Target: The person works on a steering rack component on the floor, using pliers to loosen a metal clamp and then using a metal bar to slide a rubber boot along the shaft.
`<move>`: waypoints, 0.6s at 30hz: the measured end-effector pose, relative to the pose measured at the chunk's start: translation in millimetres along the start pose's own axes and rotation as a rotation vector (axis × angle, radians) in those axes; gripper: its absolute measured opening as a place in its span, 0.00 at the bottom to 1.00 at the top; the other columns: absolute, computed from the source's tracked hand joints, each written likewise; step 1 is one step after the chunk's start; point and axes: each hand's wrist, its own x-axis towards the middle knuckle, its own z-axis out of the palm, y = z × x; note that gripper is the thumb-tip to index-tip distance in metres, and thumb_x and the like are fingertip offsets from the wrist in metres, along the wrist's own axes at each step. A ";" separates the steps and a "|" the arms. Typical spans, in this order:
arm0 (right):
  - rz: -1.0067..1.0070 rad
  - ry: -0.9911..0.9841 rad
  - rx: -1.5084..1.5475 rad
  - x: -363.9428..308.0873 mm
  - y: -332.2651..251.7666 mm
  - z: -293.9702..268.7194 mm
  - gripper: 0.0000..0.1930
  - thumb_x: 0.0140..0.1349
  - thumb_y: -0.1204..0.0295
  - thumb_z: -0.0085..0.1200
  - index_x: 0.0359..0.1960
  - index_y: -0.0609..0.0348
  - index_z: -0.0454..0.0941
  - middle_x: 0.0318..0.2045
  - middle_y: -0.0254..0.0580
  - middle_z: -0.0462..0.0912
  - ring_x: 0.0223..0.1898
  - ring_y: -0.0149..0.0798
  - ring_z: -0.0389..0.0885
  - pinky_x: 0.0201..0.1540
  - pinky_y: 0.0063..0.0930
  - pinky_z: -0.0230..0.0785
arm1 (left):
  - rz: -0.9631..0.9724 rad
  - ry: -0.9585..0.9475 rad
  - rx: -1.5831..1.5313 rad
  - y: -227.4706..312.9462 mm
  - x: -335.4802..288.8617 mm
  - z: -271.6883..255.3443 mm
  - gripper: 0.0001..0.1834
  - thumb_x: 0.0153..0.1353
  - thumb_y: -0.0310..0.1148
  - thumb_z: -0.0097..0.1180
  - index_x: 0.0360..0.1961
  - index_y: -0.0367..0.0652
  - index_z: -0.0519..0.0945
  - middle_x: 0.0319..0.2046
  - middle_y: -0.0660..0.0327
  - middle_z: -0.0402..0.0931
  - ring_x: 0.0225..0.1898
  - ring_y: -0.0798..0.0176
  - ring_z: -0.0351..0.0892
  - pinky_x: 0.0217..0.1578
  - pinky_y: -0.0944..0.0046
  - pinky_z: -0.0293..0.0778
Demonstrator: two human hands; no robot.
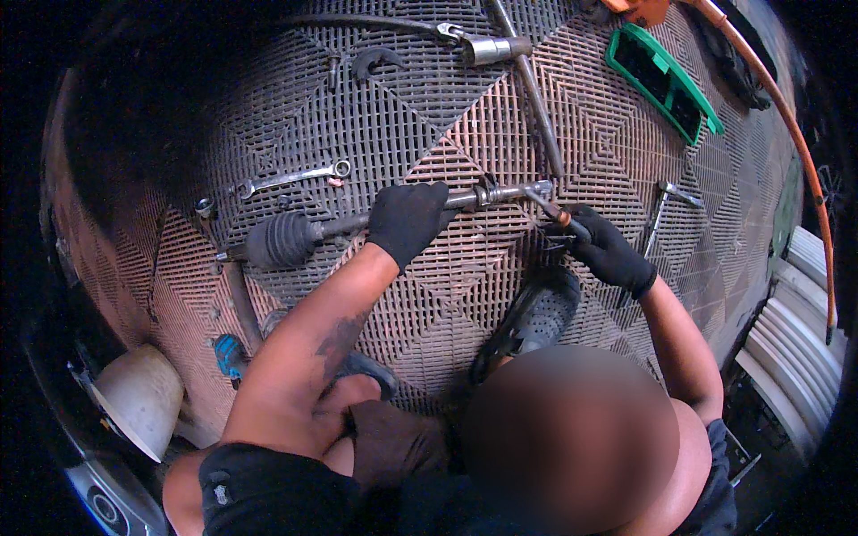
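My left hand (pixel 408 223), in a black glove, is closed round the bar of a drive axle shaft (pixel 344 223). The shaft lies roughly level across my front, with a ribbed dark rubber boot (pixel 281 241) towards its left end. A narrow ring (pixel 484 191) sits on the bar to the right of that hand. In my gloved right hand (pixel 615 252) is a hand tool with a brownish handle (pixel 565 217). Its metal tip meets the shaft's right end. The tool's exact kind is hard to make out, and the fingers partly cover it.
Beyond the shaft lie a combination wrench (pixel 295 179), a long bar (pixel 539 121), a large socket (pixel 494 51) and a green plastic frame (pixel 657 76). A ratchet (pixel 660 214) rests at right, near an orange hose (pixel 791 125). A pale bucket (pixel 143 393) stands at left on the grated floor.
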 end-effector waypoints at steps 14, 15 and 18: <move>-0.226 0.320 -0.874 23.8 -0.4 7.0 0.21 0.51 0.71 0.59 0.50 0.57 0.80 0.59 0.50 0.74 0.59 0.57 0.71 0.60 0.51 0.65 | 0.002 -0.115 -0.027 -2.4 11.2 -15.3 0.21 0.59 0.55 0.62 0.34 0.46 0.85 0.30 0.53 0.85 0.34 0.48 0.87 0.37 0.46 0.80; -0.232 0.313 -0.878 25.6 -0.8 7.4 0.20 0.52 0.71 0.59 0.50 0.57 0.80 0.59 0.50 0.74 0.58 0.57 0.72 0.60 0.51 0.65 | -0.011 -0.138 -0.029 -3.7 13.5 -15.8 0.22 0.59 0.56 0.62 0.34 0.46 0.86 0.31 0.52 0.86 0.35 0.47 0.87 0.38 0.46 0.80; -0.240 0.300 -0.881 28.7 0.3 4.2 0.19 0.53 0.71 0.58 0.49 0.57 0.80 0.60 0.49 0.74 0.58 0.56 0.72 0.59 0.51 0.65 | -0.025 -0.259 -0.046 -5.5 25.0 -26.9 0.26 0.59 0.59 0.60 0.34 0.44 0.87 0.33 0.50 0.86 0.36 0.46 0.87 0.40 0.45 0.80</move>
